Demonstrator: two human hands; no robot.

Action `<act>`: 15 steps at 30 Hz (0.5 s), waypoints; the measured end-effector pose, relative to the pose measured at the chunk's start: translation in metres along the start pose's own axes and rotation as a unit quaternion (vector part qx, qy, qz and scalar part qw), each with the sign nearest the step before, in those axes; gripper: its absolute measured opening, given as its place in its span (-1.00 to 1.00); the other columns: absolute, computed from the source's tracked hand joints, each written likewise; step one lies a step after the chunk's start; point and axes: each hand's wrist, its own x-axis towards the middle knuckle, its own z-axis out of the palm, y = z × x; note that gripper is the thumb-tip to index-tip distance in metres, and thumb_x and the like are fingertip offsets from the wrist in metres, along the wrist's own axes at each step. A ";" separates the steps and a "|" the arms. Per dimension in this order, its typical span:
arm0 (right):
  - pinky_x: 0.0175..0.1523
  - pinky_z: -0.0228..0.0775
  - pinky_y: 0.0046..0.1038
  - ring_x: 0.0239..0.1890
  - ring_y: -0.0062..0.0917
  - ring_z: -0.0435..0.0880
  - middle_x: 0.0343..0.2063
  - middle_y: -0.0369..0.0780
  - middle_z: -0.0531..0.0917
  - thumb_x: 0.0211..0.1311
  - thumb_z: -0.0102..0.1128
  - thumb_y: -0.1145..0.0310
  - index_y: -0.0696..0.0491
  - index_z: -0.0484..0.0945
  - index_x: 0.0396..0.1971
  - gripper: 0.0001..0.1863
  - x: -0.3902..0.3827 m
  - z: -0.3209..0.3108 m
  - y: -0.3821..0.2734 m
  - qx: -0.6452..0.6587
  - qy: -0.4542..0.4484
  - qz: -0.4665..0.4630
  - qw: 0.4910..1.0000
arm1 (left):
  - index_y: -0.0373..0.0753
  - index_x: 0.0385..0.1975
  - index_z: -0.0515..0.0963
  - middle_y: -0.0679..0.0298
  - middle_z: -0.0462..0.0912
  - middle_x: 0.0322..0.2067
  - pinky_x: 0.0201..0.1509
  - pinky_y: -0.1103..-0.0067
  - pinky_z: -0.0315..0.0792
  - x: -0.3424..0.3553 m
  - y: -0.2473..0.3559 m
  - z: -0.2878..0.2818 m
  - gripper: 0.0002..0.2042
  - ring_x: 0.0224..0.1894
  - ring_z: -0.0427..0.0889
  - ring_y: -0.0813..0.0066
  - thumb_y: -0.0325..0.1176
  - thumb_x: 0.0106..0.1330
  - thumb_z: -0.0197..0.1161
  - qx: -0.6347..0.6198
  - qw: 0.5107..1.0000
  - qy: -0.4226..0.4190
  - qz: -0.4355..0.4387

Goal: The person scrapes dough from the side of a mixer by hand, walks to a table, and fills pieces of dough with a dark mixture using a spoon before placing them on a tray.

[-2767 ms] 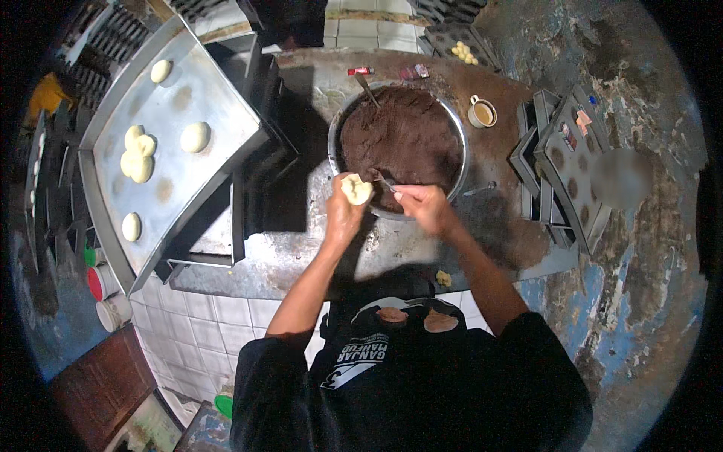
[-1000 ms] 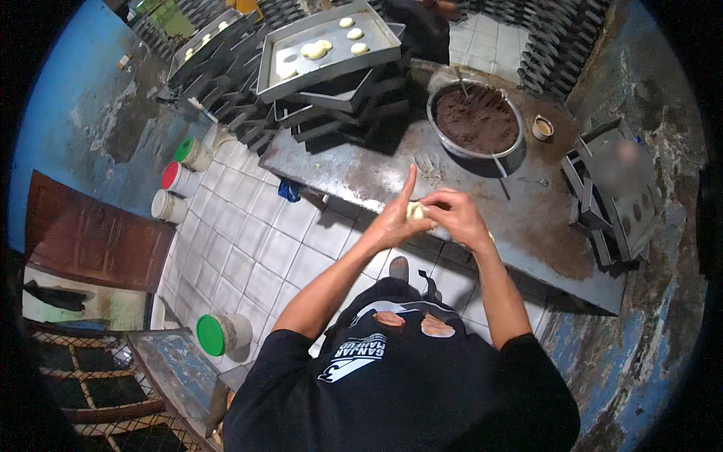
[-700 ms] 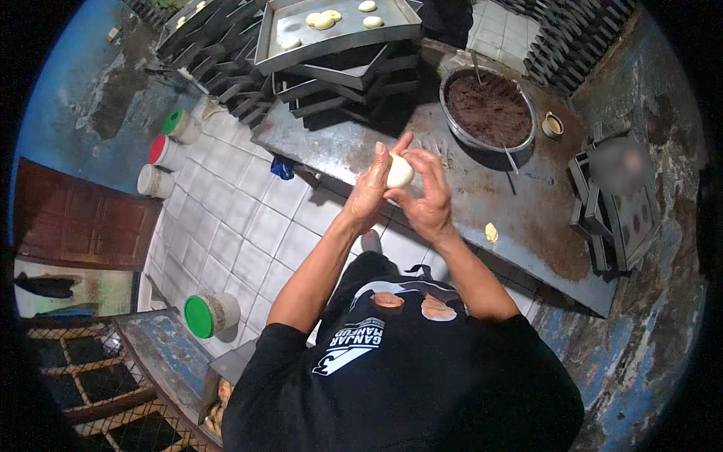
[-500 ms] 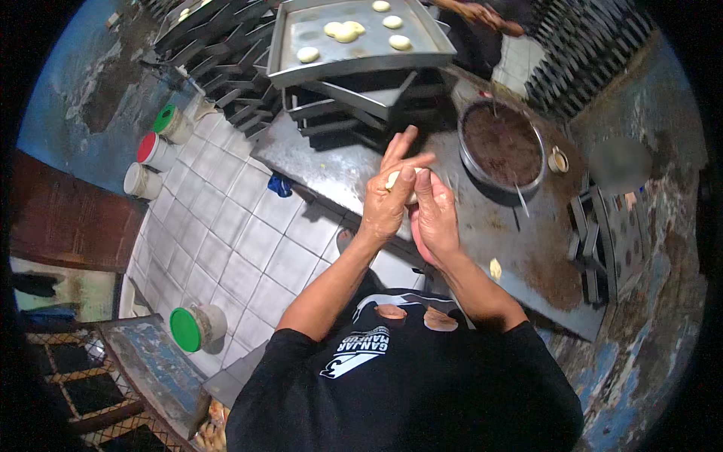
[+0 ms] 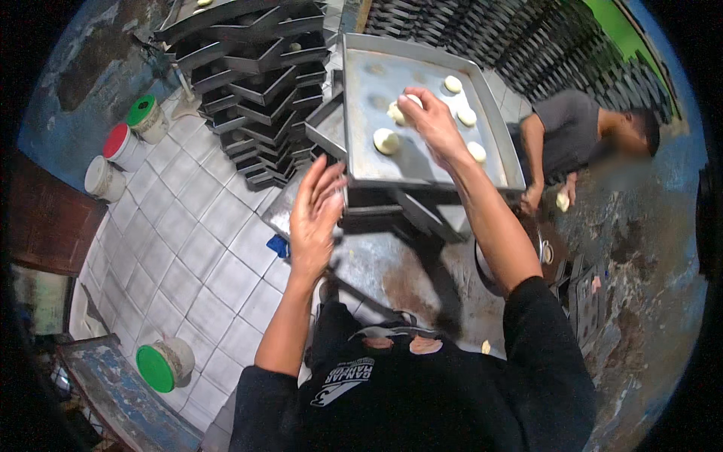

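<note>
My right hand (image 5: 433, 128) is over a metal tray (image 5: 488, 94), fingers closed on a pale dough ball (image 5: 413, 100), partly covered by them, at a small cluster of dough (image 5: 395, 113). Separate round pieces sit around it, one (image 5: 386, 142) near the front left, others (image 5: 467, 117) along the right. My left hand (image 5: 315, 211) is open and empty beside the tray's front-left corner, fingers slightly curled. The tray rests on stacked pans.
Tall pan stacks (image 5: 248, 90) stand left and behind. A co-worker (image 5: 565, 124) at right holds dough (image 5: 562, 202). The bowl (image 5: 489, 267) is mostly hidden by my forearm. Lidded buckets (image 5: 147, 117) line the tiled floor; the metal tabletop (image 5: 392, 271) lies below.
My hands moved from being cupped together round dough near the table edge to being apart, the right over the tray, the left beside it. The view swung toward the tray and co-worker.
</note>
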 end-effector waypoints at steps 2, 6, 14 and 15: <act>0.10 0.42 -0.24 -0.02 -0.25 0.58 -0.05 -0.02 0.60 0.33 0.21 0.14 0.22 0.48 0.09 -0.50 0.069 0.003 0.047 -0.225 0.051 -0.129 0.964 | -0.37 0.33 0.27 0.01 0.44 0.23 0.25 0.42 0.39 0.000 -0.010 -0.037 -0.50 0.15 0.54 0.28 -0.41 0.42 0.13 0.050 0.998 0.036 -0.027; 0.31 0.26 -0.13 0.22 0.03 0.42 0.16 0.18 0.46 0.36 0.11 0.15 0.26 0.43 0.12 -0.48 0.123 0.036 0.079 -0.520 -0.083 -0.165 0.834 | -0.39 0.29 0.33 0.04 0.50 0.19 0.19 0.46 0.42 -0.033 -0.022 -0.115 -0.54 0.13 0.55 0.33 -0.38 0.43 0.13 0.133 0.980 0.125 -0.080; 0.57 -0.37 -0.21 0.56 -0.24 -0.21 0.51 -0.10 -0.04 0.46 -0.46 -0.33 0.09 0.10 0.46 -0.13 0.147 0.057 0.023 -0.239 -0.241 0.117 0.933 | -0.32 0.18 0.49 0.09 0.57 0.11 0.20 0.41 0.41 0.029 0.014 -0.111 -0.58 0.09 0.58 0.29 -0.45 0.31 0.24 0.305 0.951 0.049 0.000; 0.54 -0.24 -0.23 0.51 -0.30 0.02 0.45 -0.11 0.17 0.43 -0.28 -0.33 0.08 0.12 0.45 -0.13 0.165 0.015 0.033 -0.119 -0.232 0.138 0.955 | -0.32 0.16 0.50 0.06 0.58 0.11 0.21 0.39 0.42 0.054 0.023 -0.093 -0.58 0.09 0.58 0.23 -0.43 0.29 0.26 0.344 0.936 -0.029 0.069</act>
